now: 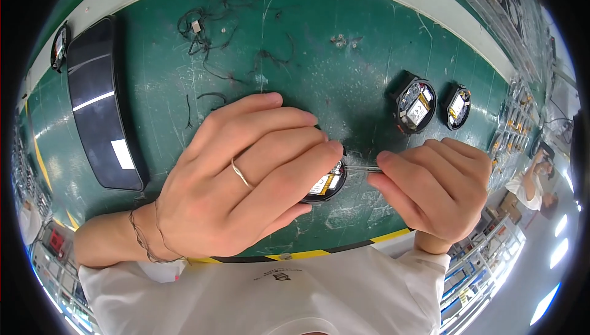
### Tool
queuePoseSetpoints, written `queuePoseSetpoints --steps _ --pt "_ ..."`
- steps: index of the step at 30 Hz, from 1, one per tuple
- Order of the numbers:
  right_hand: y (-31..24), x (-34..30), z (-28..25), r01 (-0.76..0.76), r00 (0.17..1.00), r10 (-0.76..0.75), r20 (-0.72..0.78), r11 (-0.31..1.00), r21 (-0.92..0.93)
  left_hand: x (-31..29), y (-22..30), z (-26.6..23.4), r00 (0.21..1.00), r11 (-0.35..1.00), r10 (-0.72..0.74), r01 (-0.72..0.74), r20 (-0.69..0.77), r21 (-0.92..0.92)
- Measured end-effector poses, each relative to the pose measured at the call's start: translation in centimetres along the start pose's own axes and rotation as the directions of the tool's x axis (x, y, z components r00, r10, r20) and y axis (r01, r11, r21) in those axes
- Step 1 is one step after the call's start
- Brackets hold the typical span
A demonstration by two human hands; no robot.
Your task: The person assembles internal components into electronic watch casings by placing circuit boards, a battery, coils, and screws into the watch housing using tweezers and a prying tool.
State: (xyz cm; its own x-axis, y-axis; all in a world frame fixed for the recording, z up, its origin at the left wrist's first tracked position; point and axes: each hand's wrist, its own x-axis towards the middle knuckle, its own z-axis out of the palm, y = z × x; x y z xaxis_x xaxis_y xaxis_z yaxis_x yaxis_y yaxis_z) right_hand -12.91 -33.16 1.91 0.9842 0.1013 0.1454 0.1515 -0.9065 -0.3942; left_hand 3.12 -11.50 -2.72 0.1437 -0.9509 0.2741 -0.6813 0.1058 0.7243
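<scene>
My left hand is closed over an opened round watch case on the green mat. It hides most of the case. Part of the dark rim, a white label and some yellow film show past the index finger. From the right, my right hand pinches slim metal tweezers between thumb and index finger. Their tip reaches the edge of the case, though exactly what it touches there is too small to tell.
Two more opened watch cases lie at the right. Left of my hand is a long curved black glossy panel, with another small watch beyond it. Black wire scraps and small screws are scattered toward the far side.
</scene>
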Motion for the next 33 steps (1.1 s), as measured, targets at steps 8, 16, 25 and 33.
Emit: queuePoseSetpoints --steps 8,16,25,33 --pt "0.0 0.0 0.5 0.007 1.0 -0.008 0.021 1.0 0.025 -0.7 -0.2 0.1 1.0 0.996 0.009 -0.011 -0.025 -0.091" --pt "-0.2 -0.2 0.5 0.012 0.999 -0.013 0.03 0.999 0.033 -0.9 -0.1 0.0 1.0 0.973 0.01 -0.011 -0.006 -0.232" --pt "-0.2 -0.3 0.7 -0.038 0.999 0.038 0.013 0.999 -0.002 -0.2 -0.2 -0.6 1.0 0.976 -0.003 0.009 0.029 -0.218" --pt "-0.4 -0.2 0.4 -0.049 0.999 0.048 -0.022 0.999 -0.019 0.1 -0.2 -0.9 0.998 0.976 -0.031 0.041 0.046 -0.214"
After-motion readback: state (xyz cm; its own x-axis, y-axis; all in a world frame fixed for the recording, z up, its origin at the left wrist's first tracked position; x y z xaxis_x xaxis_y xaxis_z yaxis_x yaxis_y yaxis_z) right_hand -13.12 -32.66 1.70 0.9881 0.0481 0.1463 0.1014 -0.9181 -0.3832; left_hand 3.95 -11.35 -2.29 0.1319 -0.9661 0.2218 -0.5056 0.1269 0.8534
